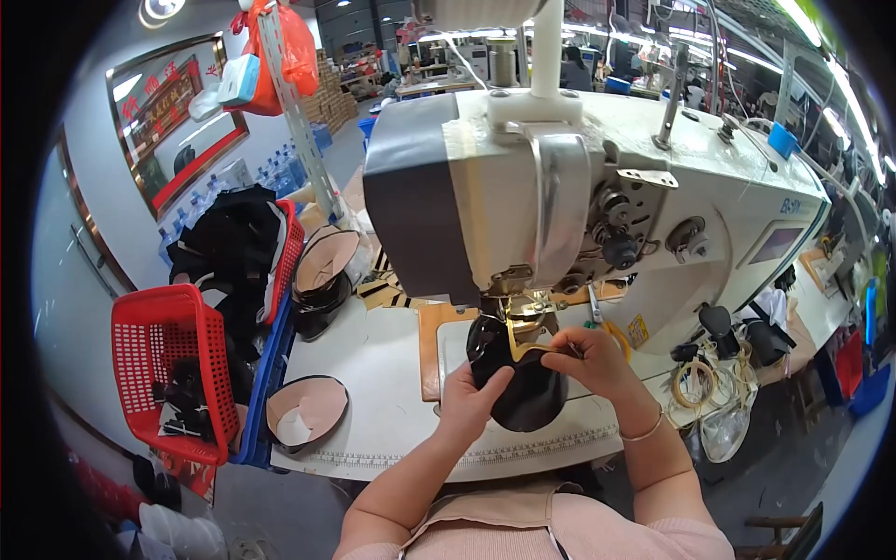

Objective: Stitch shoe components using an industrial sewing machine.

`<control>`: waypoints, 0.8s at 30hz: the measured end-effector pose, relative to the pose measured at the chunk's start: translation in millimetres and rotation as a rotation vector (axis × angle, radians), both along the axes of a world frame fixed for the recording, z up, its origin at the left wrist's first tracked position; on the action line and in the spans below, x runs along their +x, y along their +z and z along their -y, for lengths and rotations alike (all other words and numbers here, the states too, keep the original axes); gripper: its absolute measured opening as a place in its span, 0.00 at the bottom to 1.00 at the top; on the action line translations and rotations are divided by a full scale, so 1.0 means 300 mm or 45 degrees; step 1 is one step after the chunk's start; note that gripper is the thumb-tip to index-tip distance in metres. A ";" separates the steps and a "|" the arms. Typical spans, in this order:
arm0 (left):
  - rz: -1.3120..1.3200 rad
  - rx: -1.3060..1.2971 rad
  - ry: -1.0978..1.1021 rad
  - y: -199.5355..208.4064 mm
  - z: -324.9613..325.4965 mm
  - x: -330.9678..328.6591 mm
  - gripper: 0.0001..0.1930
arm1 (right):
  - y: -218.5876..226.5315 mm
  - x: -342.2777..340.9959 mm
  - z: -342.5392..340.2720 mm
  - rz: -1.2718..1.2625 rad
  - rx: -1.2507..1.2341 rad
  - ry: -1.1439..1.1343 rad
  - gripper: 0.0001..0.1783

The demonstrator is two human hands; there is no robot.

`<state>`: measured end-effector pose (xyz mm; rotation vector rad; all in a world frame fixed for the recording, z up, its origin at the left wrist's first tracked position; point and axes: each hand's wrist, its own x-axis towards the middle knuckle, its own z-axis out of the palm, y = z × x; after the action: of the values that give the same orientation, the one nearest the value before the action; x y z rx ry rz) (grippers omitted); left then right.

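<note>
A glossy black shoe upper (528,401) hangs with its rounded end toward me under the needle area of a large white-and-grey sewing machine (411,187). My left hand (473,397) is closed on its left side, the thumb pressed on top. My right hand (593,359) pinches near the end of a gold-yellow strip (521,351) that runs from the needle area across the black upper. Whether the strip is tape or a metal guide I cannot tell. The needle itself is hidden among shiny metal parts (525,308).
Beige-lined black pieces (308,411) lie on the white table (373,373) at left. Beside it are a red plastic basket (219,373) and a blue crate (266,397). Orange-handled scissors (616,341) lie right of my hand. Farther right sit tape rolls (695,381) and a plastic bag (728,427).
</note>
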<state>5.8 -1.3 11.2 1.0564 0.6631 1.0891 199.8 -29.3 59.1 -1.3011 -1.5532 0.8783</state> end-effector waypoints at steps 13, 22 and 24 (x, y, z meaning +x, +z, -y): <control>-0.134 0.268 0.174 0.020 -0.014 0.026 0.11 | -0.035 0.030 -0.068 -0.274 -0.099 0.080 0.07; -0.111 0.284 0.159 0.072 -0.076 0.028 0.11 | -0.018 0.009 -0.097 -0.477 -0.129 -0.105 0.09; -0.223 0.223 0.158 0.081 -0.100 0.026 0.11 | -0.018 0.004 -0.103 -0.515 -0.085 -0.086 0.10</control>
<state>13.5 28.7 35.6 1.2858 0.7918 1.1873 201.0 1.6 53.7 -1.1295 -1.1663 1.0815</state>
